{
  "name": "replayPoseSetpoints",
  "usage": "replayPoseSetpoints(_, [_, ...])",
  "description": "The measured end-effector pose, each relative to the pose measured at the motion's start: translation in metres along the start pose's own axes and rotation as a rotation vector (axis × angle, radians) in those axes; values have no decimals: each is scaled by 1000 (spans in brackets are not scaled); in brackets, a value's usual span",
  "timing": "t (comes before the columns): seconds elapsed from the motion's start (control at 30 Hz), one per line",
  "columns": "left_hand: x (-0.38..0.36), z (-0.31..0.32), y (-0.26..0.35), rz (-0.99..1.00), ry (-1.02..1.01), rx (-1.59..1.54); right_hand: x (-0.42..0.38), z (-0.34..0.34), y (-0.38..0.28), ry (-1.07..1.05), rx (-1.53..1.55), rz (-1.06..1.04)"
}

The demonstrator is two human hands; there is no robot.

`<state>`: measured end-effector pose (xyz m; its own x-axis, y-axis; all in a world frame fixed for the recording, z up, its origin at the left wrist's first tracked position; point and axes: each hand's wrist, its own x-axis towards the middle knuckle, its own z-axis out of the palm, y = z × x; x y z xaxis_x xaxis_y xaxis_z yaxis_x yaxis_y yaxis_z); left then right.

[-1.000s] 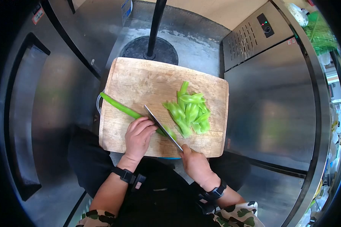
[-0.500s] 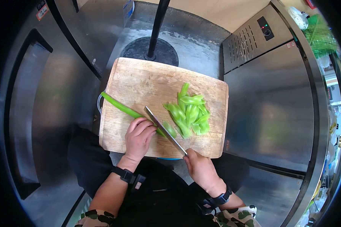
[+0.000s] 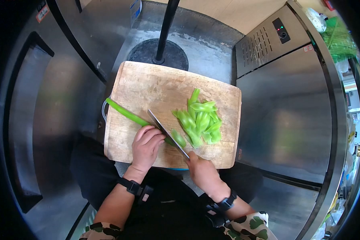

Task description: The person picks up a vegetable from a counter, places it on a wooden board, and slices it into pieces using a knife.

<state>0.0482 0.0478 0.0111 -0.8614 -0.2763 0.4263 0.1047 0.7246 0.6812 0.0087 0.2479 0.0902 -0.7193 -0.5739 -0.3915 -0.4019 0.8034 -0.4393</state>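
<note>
A long green celery stalk (image 3: 126, 113) lies slantwise on the wooden cutting board (image 3: 148, 80), its far end reaching the left edge. My left hand (image 3: 147, 145) presses it down with bent fingers, close beside the blade. In my right hand (image 3: 204, 170) is the handle of a kitchen knife (image 3: 166, 131), whose blade runs from upper left to lower right across the stalk. Just right of the blade rests a cut piece (image 3: 178, 138). Farther right is a loose pile of slanted celery slices (image 3: 204, 118). The stalk's near end is partly hidden by my fingers and the blade.
A black pole on a round base (image 3: 136, 54) stands behind the board. Steel cabinets flank it, with a door (image 3: 284, 112) on the right and a handled door (image 3: 52, 120) on the left. Green netting (image 3: 338, 38) and bags sit at the far right.
My right hand has drawn the knife slightly left and up, so the blade sits closer to my left fingers. My left hand and the slices look nearly unmoved.
</note>
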Motion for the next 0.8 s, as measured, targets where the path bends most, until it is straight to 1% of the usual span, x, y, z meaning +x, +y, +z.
replayPoseSetpoints(0.1, [-1,-2,2,0,4,15,15,-3,-6,-17,9,20])
replayPoseSetpoints(0.2, [1,-3,1,3,9,5,20,-4,-3,32,42,-19])
replayPoseSetpoints(0.3, [0,-2,0,-13,32,-14,11,-9,-3,103,133,-4])
replayPoseSetpoints(0.4, [0,-2,0,-9,48,-9,-6,-13,-3,144,146,-63])
replayPoseSetpoints(0.5, [0,-1,-1,1,52,-1,-18,-21,-10,82,107,-40])
replayPoseSetpoints(0.6, [1,-2,0,4,49,4,-21,-20,-8,86,27,-76])
replayPoseSetpoints(0.7, [1,-2,0,5,51,7,-21,-22,-12,42,59,-20])
replayPoseSetpoints(0.8, [0,-1,-1,3,47,5,-18,-19,-9,23,37,-26])
